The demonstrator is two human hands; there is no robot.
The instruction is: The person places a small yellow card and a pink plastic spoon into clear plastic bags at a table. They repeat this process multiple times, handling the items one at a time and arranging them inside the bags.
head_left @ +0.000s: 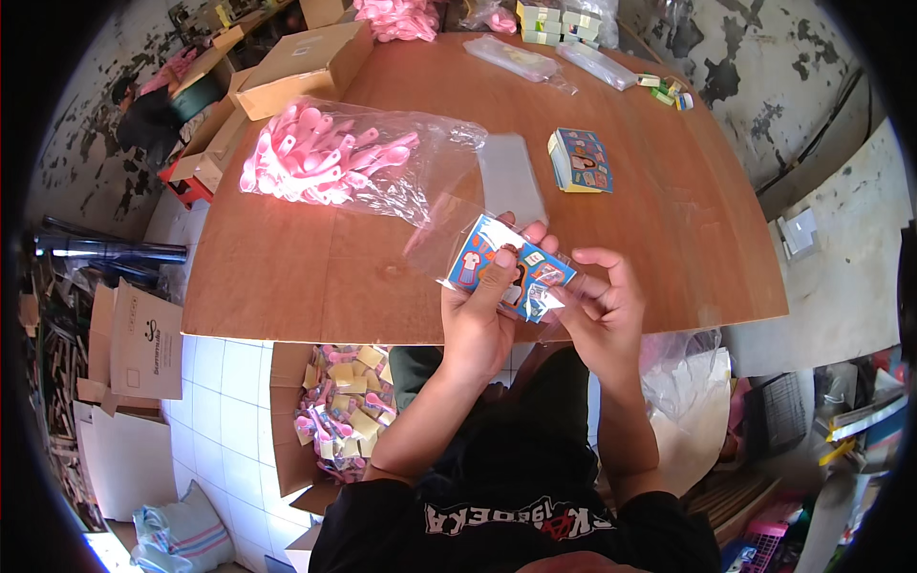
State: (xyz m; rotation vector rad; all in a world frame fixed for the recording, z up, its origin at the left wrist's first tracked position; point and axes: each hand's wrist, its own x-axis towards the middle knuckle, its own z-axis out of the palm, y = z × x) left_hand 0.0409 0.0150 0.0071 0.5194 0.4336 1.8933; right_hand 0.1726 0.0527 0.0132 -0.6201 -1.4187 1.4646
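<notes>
My left hand [480, 320] grips a blue printed card [468, 271] with colourful cartoon pictures, its thumb lying across the front. Clear plastic film [432, 250] surrounds the card and sticks out past its left end, so the two seem to form a bagged card. At the other end, my right hand [611, 320] pinches the card's edge and film between thumb and fingers. Just beyond the hands lies a flat pile of clear plastic bags [511, 172]. A stack of similar blue cards [581, 160] sits to the right of it.
On the brown table [306, 286], an open clear bag spills pink plastic spoons [310, 158] at the left. Behind it stands a cardboard box [304, 69]. Wrapped packs [516, 59] and small boxes [543, 21] line the far edge. Below, a carton holds packed spoons [349, 401].
</notes>
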